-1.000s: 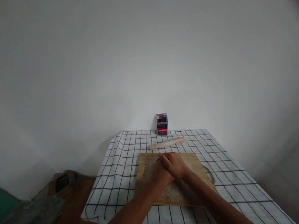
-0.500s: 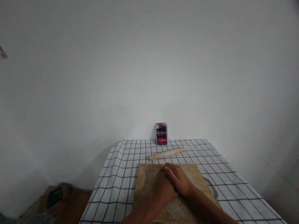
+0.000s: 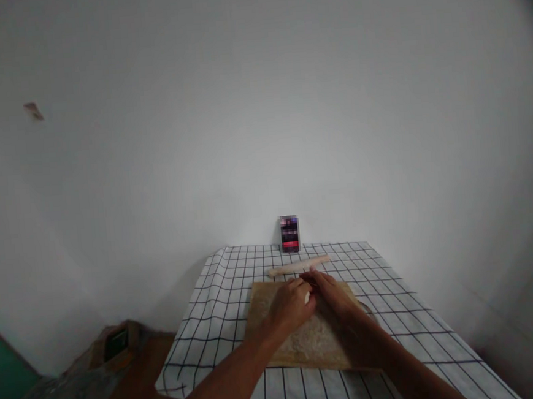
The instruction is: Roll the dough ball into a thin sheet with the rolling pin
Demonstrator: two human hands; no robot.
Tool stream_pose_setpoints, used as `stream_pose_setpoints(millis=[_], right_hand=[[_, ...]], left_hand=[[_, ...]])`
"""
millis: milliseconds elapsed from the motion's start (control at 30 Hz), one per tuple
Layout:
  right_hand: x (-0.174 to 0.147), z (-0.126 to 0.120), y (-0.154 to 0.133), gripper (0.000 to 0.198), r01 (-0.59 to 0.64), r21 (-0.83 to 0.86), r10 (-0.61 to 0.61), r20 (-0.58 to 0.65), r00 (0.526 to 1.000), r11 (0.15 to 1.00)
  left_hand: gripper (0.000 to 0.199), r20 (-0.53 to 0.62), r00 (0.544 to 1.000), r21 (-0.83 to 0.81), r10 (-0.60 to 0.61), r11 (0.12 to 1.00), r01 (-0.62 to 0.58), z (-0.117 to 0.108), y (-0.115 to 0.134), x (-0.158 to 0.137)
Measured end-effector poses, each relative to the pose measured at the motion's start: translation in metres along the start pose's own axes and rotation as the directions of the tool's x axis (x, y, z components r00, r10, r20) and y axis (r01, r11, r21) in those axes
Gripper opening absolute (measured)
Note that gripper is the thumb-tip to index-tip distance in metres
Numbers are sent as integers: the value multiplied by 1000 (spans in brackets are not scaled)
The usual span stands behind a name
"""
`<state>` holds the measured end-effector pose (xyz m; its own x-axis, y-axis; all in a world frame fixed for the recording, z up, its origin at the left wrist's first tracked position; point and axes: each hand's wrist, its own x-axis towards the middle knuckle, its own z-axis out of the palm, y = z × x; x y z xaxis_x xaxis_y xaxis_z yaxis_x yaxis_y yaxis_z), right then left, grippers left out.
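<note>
Both hands meet over a wooden board (image 3: 278,353) dusted with what looks like flour. Curled fingers of my left hand (image 3: 294,303) close round a small white lump of dough (image 3: 307,297), of which only a bit shows. From the other side my right hand (image 3: 331,291) is cupped against the same lump, its fingers pointing forward and partly hidden. A pale rolling pin (image 3: 299,266) lies just beyond the board's far edge.
A black-and-white checked cloth (image 3: 212,327) covers the table. At its far edge an upright dark pixelated object (image 3: 290,234) stands against the white wall (image 3: 261,132). A curved rim (image 3: 364,308) peeks out right of the board. A box-like object (image 3: 116,345) sits low at left.
My hands were stacked, the right over the left. Now they are side by side, with the white lump showing between them. The view has shifted slightly.
</note>
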<state>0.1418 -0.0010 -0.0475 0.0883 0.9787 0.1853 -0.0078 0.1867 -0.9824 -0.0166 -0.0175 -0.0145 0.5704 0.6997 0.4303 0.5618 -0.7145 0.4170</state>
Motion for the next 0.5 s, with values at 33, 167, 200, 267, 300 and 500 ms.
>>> stream_pose_setpoints(millis=[33, 167, 200, 267, 300, 500], right_hand=[[0, -1, 1, 64, -5, 9, 5, 10, 1000, 1000], [-3, -4, -2, 57, 12, 1, -12, 7, 1000, 1000], [-4, -5, -3, 55, 18, -9, -18, 9, 1000, 1000], [-6, -5, -5, 51, 16, -19, -16, 16, 1000, 1000], [-6, -6, -5, 50, 3, 1, -3, 17, 1000, 1000], [-7, -10, 3, 52, -60, 201, 63, -7, 998, 978]], left_hand=[[9, 5, 1000, 34, 11, 999, -12, 1, -2, 2], [14, 43, 996, 97, 73, 992, -77, 9, -10, 5], [17, 46, 995, 103, 87, 990, -91, 10, -12, 5], [20, 53, 993, 91, 108, 989, -113, 10, -14, 4], [19, 63, 991, 63, 117, 991, -121, 8, -16, 3], [40, 150, 962, -304, 227, 937, -173, -13, -32, -1]])
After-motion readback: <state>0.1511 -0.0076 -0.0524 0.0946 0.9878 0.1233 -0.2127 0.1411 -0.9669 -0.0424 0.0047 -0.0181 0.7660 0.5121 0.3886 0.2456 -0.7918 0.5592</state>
